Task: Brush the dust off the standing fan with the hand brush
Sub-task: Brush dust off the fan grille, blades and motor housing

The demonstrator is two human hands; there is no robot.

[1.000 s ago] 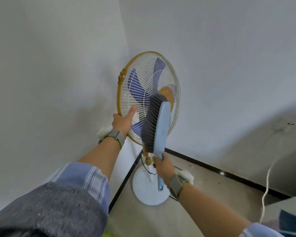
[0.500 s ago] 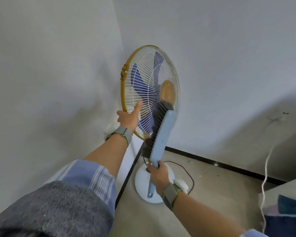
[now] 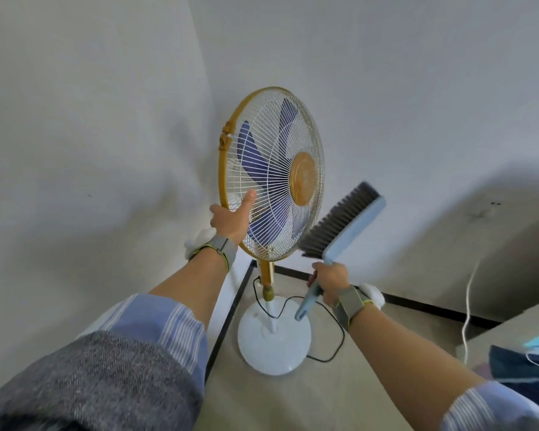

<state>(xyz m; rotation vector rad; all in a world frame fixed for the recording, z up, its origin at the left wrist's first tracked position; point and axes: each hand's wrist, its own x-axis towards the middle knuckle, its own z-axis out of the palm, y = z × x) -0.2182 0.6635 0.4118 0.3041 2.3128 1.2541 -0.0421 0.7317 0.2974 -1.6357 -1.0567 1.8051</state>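
Orange rim [image 3: 221, 169] hides the fingers of your left hand [image 3: 231, 219] where it grips the standing fan [image 3: 273, 169] low on the cage's left side. Only your thumb shows, laid up along the white grille [image 3: 263, 141]. Your right hand [image 3: 331, 281] is wrapped round the handle of the hand brush [image 3: 347, 223], covering its middle. The brush tilts just beside the cage's right edge, and you cannot tell whether its lowest grey bristles touch. The fan stands in the room's corner on a round white base [image 3: 274, 346], with blue blades behind the wires and an orange hub.
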